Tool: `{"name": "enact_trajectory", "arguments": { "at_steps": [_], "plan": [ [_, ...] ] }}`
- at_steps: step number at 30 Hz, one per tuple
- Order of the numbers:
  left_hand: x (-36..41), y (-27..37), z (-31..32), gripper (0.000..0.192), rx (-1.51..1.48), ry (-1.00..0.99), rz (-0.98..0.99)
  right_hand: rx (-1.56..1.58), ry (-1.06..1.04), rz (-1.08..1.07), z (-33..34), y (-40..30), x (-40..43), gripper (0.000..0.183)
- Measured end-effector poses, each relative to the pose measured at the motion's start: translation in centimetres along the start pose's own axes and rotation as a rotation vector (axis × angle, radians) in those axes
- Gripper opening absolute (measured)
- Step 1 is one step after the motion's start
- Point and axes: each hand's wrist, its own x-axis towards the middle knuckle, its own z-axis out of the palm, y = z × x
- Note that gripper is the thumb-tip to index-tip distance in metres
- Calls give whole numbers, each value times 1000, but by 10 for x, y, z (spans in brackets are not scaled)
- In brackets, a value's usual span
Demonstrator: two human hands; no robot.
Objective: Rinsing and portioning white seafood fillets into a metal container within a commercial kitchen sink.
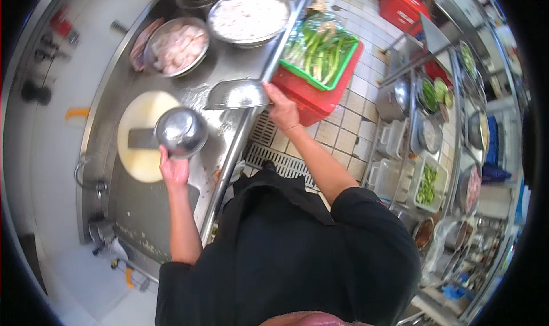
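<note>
My left hand (175, 168) grips the lower rim of a shiny round metal bowl (181, 131), whose domed side shows. The bowl is over a round, pale cutting board (148, 163) and partly covers the broad blade of a cleaver (140, 138) lying there. Its handle is hidden. My right hand (282, 107) holds a second metal vessel, seemingly a perforated colander (238, 94), by its right end, tilted over the counter's front edge. Beyond the hands, a metal bowl of pale raw meat (179, 47) and a wider bowl of white pieces (251, 16) stand on the steel counter (223, 68).
A sink basin (146, 214) lies below the board, with a faucet (99, 186) at its left. Right of the counter, a green basket of scallions (330, 86) sits on a red crate (306, 111). Shelves with food containers (446, 184) stand at the far right, across the tiled floor.
</note>
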Motion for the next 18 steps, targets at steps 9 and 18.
{"name": "enact_trajectory", "arguments": {
  "at_steps": [9, 18],
  "plan": [
    [-15, -1, 3, 53, 302, -81, 6, 1015, -197, 1229, 60, -1, -42, 26],
    [-5, -67, 58, 28, 1329, -244, 247, 780, -348, 1061, 24, -32, -45, 36]
  ]
}}
